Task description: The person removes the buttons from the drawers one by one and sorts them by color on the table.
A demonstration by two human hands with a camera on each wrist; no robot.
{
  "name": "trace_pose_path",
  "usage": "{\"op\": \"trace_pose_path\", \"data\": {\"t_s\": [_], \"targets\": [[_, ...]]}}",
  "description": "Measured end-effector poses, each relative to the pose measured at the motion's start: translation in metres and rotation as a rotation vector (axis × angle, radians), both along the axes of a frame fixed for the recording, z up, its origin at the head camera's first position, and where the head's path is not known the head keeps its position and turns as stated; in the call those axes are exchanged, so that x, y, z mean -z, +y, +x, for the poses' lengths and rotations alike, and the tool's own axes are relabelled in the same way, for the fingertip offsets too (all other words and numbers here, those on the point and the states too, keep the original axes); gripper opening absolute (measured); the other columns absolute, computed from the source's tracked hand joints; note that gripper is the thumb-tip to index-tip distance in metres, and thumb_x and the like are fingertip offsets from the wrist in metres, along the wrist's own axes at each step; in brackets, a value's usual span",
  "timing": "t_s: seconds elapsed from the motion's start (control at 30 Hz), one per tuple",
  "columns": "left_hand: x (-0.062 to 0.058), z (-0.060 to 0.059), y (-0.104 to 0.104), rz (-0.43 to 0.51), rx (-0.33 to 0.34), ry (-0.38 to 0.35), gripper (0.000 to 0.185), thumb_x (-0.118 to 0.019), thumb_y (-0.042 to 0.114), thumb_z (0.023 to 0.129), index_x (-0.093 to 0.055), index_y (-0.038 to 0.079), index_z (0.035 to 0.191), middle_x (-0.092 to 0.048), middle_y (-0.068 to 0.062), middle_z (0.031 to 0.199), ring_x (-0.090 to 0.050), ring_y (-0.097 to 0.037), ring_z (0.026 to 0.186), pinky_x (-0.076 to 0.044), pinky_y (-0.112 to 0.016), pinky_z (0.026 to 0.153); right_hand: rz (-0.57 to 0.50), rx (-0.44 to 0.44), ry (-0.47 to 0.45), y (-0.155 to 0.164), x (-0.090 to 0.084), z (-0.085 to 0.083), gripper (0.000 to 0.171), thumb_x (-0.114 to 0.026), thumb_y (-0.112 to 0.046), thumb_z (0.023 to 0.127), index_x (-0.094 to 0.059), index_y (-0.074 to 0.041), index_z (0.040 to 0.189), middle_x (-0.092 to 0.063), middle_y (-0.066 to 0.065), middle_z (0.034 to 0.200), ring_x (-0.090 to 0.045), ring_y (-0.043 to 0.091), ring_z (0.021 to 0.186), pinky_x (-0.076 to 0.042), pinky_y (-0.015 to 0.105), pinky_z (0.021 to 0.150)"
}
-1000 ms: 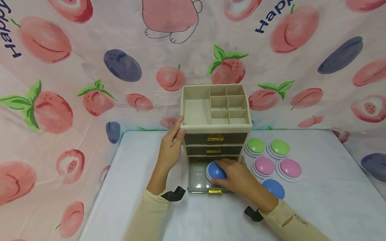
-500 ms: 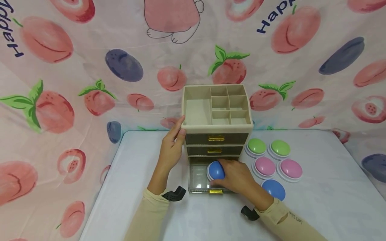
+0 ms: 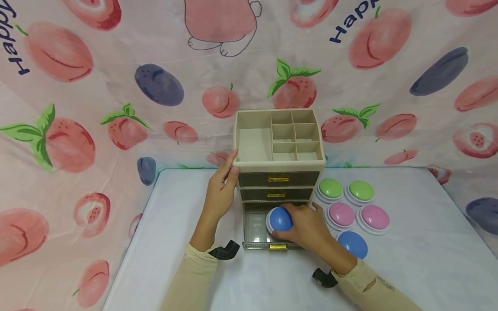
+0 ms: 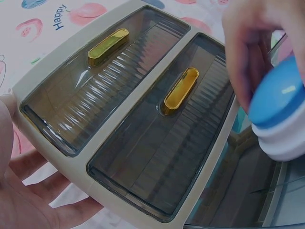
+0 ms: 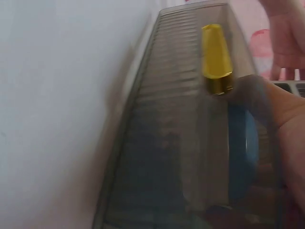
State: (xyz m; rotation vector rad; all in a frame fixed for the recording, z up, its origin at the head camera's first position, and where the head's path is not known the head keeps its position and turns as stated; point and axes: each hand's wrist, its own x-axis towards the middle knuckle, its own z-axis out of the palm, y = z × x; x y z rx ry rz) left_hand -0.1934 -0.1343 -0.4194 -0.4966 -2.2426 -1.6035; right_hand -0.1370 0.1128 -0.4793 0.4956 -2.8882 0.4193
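My right hand (image 3: pixel 305 224) grips a round push light with a blue dome (image 3: pixel 280 219) and white base, thumb in front and fingers behind. It is within the pulled-out bottom drawer (image 3: pixel 254 226), a clear grey one with a gold handle. Through the drawer's front wall, the right wrist view shows the blue dome (image 5: pixel 242 152) dimly. My left hand (image 3: pixel 219 194) rests against the left side of the cream drawer organizer (image 3: pixel 280 164). In the left wrist view, the fingers of that hand (image 4: pixel 52 191) lie extended along the organizer's side.
Right of the organizer stand two green push lights (image 3: pixel 330 188), two pink ones (image 3: pixel 341 214) and another blue one (image 3: pixel 352 244), partly behind my right forearm. Two upper drawers (image 3: pixel 278 178) are closed. Open compartments (image 3: pixel 284 133) top the organizer. A fruit-print cloth (image 3: pixel 186 129) hangs behind the table.
My right hand and wrist have shifted slightly while still gripping the blue push light within the drawer. The left hand stays on the organizer's side.
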Motion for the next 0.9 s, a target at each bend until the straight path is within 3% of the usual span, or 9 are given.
{"op": "trace_pose_path", "data": {"t_s": [0.2,0.57,0.7,0.9], "targets": [[0.000,-0.001,0.000,0.013,-0.001,-0.002,0.049,-0.052,0.015,0.107,-0.047,0.026,0.155,-0.054,-0.013,0.098,-0.052,-0.018,0.085,-0.046,-0.031,0.085,-0.035,0.019,0.016,0.006,-0.015,0.011,0.079,-0.087,-0.065,0.065,-0.071,-0.014,0.123,-0.078,0.011,0.102,-0.073,0.029,0.094,-0.045,0.068,0.096],[-0.001,0.000,0.003,0.006,-0.015,-0.062,0.049,-0.049,0.007,0.107,-0.044,0.011,0.156,-0.051,-0.018,0.097,-0.048,-0.013,0.076,-0.041,-0.024,0.071,-0.093,0.051,0.077,0.054,-0.054,0.041,0.076,-0.090,-0.058,0.065,-0.071,-0.012,0.122,-0.077,0.009,0.102,-0.070,0.031,0.092,-0.048,0.060,0.094],[-0.001,0.001,0.003,0.003,-0.024,-0.042,0.049,-0.051,0.008,0.107,-0.046,0.016,0.155,-0.052,-0.016,0.095,-0.048,-0.014,0.076,-0.041,-0.024,0.071,-0.063,0.110,0.018,0.084,-0.064,0.045,0.081,-0.089,-0.060,0.067,-0.068,-0.008,0.126,-0.075,0.017,0.107,-0.070,0.038,0.097,-0.050,0.064,0.089],[0.001,0.001,0.001,0.010,-0.010,-0.011,0.049,-0.052,0.015,0.108,-0.046,0.026,0.155,-0.052,-0.011,0.095,-0.050,-0.016,0.077,-0.043,-0.025,0.070,0.012,0.220,-0.088,0.135,-0.069,0.048,0.094,-0.083,-0.071,0.068,-0.063,-0.004,0.131,-0.072,0.026,0.105,-0.067,0.046,0.090,-0.054,0.067,0.077]]}}
